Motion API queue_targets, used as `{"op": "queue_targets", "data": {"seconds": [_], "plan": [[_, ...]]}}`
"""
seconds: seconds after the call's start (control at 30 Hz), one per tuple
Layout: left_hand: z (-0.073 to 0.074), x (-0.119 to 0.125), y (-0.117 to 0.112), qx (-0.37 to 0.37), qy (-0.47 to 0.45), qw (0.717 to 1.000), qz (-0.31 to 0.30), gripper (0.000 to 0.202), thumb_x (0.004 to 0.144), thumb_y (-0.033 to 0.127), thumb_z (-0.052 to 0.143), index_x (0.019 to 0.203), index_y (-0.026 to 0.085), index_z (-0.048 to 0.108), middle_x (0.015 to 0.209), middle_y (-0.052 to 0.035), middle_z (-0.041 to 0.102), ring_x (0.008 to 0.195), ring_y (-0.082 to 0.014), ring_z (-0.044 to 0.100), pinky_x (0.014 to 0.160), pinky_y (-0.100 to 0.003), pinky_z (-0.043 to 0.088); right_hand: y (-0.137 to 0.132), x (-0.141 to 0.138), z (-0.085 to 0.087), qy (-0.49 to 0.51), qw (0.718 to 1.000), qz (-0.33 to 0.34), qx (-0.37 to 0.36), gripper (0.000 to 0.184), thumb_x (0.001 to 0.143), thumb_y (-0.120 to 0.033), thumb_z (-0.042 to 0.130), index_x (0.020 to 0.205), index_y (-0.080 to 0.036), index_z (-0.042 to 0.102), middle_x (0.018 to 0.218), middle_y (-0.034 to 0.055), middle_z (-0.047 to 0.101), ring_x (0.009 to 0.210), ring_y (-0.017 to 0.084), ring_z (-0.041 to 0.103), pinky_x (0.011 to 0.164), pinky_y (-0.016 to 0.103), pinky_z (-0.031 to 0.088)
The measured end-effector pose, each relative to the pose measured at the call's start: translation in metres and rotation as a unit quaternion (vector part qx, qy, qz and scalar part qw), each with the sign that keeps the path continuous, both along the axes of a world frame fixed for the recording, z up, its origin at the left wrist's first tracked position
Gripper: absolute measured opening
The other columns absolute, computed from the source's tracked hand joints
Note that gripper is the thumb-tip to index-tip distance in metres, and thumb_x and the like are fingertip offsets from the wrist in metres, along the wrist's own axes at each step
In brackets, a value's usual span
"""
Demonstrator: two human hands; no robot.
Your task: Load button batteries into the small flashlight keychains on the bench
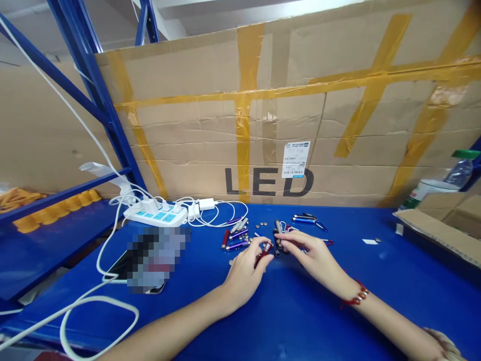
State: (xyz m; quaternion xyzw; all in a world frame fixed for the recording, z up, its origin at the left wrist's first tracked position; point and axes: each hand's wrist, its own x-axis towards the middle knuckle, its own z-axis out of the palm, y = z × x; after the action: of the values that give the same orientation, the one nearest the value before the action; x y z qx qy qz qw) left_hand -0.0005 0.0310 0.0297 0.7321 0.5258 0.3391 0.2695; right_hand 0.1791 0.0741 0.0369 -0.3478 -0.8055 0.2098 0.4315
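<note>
My left hand (246,271) is closed around a small red metal tube (262,254) that looks like a mini flashlight. Fingers pinched, my right hand (313,250) reaches over a pile of dark and grey tubes (277,246); what its fingertips hold, if anything, is too small to make out. Left of the pile lie several more mini flashlights: purple ones (237,245), silver ones (240,224) and a red one (225,239). Small round button cells (262,224) are scattered among them. Behind my right hand lie blue and black tubes (305,219).
A white power strip (156,215) with cables stands at the back left of the blue table (319,321). A partly blurred device (158,260) lies in front of it. An open cardboard box (438,230) and a bottle (461,168) are at right. Taped cardboard (188,130) walls the back.
</note>
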Motion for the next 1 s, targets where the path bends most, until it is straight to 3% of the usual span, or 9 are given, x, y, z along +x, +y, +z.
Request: {"op": "queue_targets", "data": {"seconds": [0.1, 0.23, 0.4, 0.53, 0.73, 0.83, 1.0], "plan": [[0.001, 0.000, -0.001, 0.013, -0.005, 1.000, -0.022, 0.027, 0.089, 0.030, 0.034, 0.113, 0.025, 0.047, 0.076, 0.0020, 0.059, 0.072, -0.0128, 0.057, 0.070, -0.025, 0.042, -0.002, -0.001, 0.003, 0.050, 0.997, -0.015, -0.057, 0.034, 0.083, -0.042, 0.049, 0.099, -0.017, 0.067, 0.080, 0.0059, 0.066, 0.064, 0.014, 0.060, 0.056, 0.025, 0.052], [0.001, 0.000, -0.001, 0.025, -0.012, 0.999, -0.032, 0.026, 0.090, 0.029, 0.033, 0.109, 0.024, 0.049, 0.096, -0.0013, 0.061, 0.089, -0.0149, 0.056, 0.082, -0.028, 0.042, -0.005, -0.003, 0.005, 0.115, 0.980, -0.010, -0.164, 0.036, 0.071, -0.044, 0.064, 0.089, -0.014, 0.070, 0.068, 0.0060, 0.066, 0.058, 0.014, 0.060, 0.050, 0.023, 0.050], [-0.001, 0.001, -0.001, 0.011, -0.024, 0.999, -0.045, 0.025, 0.090, 0.033, 0.034, 0.108, 0.023, 0.048, 0.100, -0.0014, 0.059, 0.091, -0.0146, 0.055, 0.079, -0.027, 0.043, -0.005, -0.004, 0.005, 0.174, 0.954, -0.022, -0.244, 0.028, 0.058, -0.038, 0.074, 0.072, -0.013, 0.070, 0.059, 0.0054, 0.065, 0.048, 0.013, 0.058, 0.044, 0.021, 0.049], [-0.003, 0.000, 0.001, 0.019, -0.022, 0.998, -0.056, 0.024, 0.090, 0.034, 0.035, 0.105, 0.022, 0.049, 0.102, -0.0018, 0.059, 0.091, -0.0142, 0.055, 0.078, -0.026, 0.044, -0.003, -0.002, 0.001, 0.163, 0.960, -0.016, -0.228, 0.026, 0.062, -0.037, 0.072, 0.074, -0.014, 0.071, 0.066, 0.0057, 0.066, 0.049, 0.011, 0.056, 0.046, 0.021, 0.049], [-0.006, -0.001, 0.002, 0.034, -0.010, 0.996, -0.082, 0.021, 0.089, 0.029, 0.037, 0.103, 0.021, 0.050, 0.100, -0.0024, 0.059, 0.091, -0.0134, 0.055, 0.081, -0.025, 0.045, -0.005, -0.002, -0.009, 0.101, 0.986, 0.023, -0.132, 0.018, 0.073, -0.035, 0.065, 0.076, -0.018, 0.070, 0.078, 0.0054, 0.065, 0.072, 0.015, 0.060, 0.055, 0.022, 0.048], [-0.008, -0.001, 0.001, 0.030, -0.012, 0.995, -0.090, 0.021, 0.090, 0.029, 0.036, 0.103, 0.021, 0.051, 0.097, -0.0024, 0.060, 0.088, -0.0131, 0.056, 0.078, -0.024, 0.046, -0.006, -0.002, -0.009, 0.082, 0.986, 0.032, -0.140, 0.018, 0.072, -0.036, 0.066, 0.076, -0.019, 0.070, 0.075, 0.0044, 0.065, 0.067, 0.013, 0.059, 0.053, 0.021, 0.045], [-0.008, -0.002, 0.001, 0.072, -0.010, 0.992, -0.099, 0.024, 0.090, 0.026, 0.037, 0.110, 0.023, 0.051, 0.108, -0.0017, 0.059, 0.099, -0.0128, 0.055, 0.087, -0.024, 0.043, -0.006, -0.003, -0.008, 0.086, 0.976, 0.036, -0.197, 0.023, 0.066, -0.038, 0.070, 0.075, -0.017, 0.069, 0.065, 0.0020, 0.063, 0.056, 0.010, 0.054, 0.047, 0.018, 0.040]]}}
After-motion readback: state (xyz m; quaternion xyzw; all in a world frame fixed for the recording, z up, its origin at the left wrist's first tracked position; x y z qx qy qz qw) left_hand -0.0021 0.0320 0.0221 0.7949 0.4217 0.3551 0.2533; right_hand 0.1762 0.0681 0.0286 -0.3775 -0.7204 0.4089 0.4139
